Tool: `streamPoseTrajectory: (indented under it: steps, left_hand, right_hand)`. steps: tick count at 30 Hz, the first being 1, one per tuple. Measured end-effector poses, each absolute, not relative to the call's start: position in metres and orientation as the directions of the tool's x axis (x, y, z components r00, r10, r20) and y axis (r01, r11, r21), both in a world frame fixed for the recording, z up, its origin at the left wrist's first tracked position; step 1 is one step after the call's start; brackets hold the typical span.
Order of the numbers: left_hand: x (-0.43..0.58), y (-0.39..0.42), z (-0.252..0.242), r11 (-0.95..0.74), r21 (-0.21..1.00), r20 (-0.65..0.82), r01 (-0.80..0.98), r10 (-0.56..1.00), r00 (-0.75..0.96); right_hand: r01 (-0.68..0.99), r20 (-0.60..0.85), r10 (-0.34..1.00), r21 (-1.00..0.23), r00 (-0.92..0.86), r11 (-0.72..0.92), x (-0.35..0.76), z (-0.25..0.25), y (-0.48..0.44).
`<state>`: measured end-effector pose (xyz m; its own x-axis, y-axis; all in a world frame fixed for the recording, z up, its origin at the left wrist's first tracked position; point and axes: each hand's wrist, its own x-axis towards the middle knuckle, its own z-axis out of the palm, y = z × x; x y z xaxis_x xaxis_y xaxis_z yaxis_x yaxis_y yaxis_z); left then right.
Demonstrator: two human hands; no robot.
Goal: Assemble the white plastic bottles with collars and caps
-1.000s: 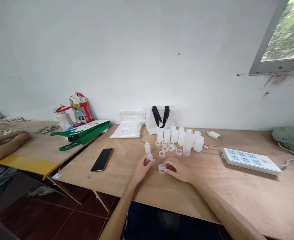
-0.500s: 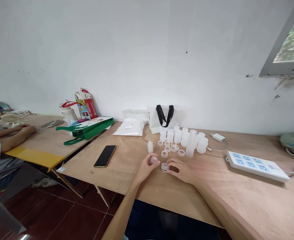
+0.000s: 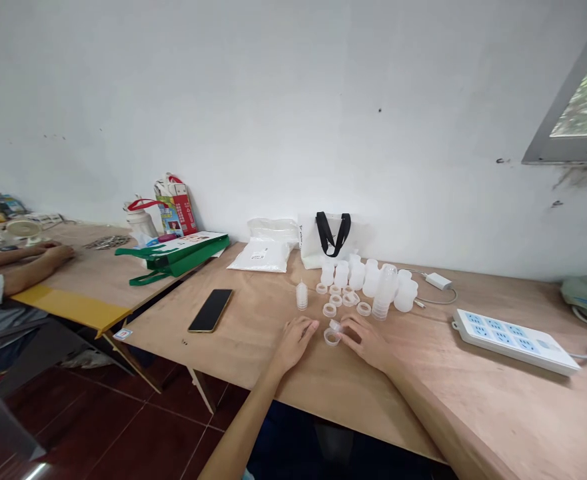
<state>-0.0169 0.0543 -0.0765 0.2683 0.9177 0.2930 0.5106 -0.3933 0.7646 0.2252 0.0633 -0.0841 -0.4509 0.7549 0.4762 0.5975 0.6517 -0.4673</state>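
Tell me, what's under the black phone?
The phone lies flat on the wooden tabletop; wood shows around it, but it covers the spot beneath, so I can't see that.

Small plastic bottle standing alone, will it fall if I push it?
The small plastic bottle probably tips easily: it stands tall on a narrow base. Its cloudy, thin look suggests it is light, and its round sides would likely roll.

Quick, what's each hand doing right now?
Left hand: open, nothing visible in it.
Right hand: at a clear plastic piece; cannot tell if holding it.
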Motion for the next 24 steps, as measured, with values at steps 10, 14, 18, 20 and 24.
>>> streamPoseTrajectory:
  steps: [10, 14, 18, 20, 24]
  left_hand:
    - [-0.053, 0.066, -0.073, -0.354, 0.857, 0.195, 0.374, 0.895, 0.400]
    - [-0.056, 0.070, -0.075, -0.333, 0.887, 0.187, 0.318, 0.892, 0.412]
    - [-0.050, 0.071, -0.076, -0.323, 0.891, 0.198, 0.319, 0.908, 0.369]
    - [-0.048, 0.070, -0.076, -0.322, 0.887, 0.204, 0.331, 0.916, 0.345]
    - [-0.047, 0.068, -0.071, -0.299, 0.877, 0.197, 0.377, 0.938, 0.287]
  right_hand:
    - [0.566, 0.546, 0.544, -0.146, -0.637, 0.811, 0.213, -0.074, 0.043]
    - [0.478, 0.462, 0.447, -0.057, -0.766, 0.877, 0.202, -0.075, 0.038]
    - [0.515, 0.424, 0.488, -0.056, -0.763, 0.855, 0.199, -0.077, 0.041]
    - [0.569, 0.423, 0.545, -0.080, -0.724, 0.819, 0.200, -0.077, 0.043]
    - [0.626, 0.416, 0.621, -0.143, -0.665, 0.767, 0.201, -0.074, 0.044]
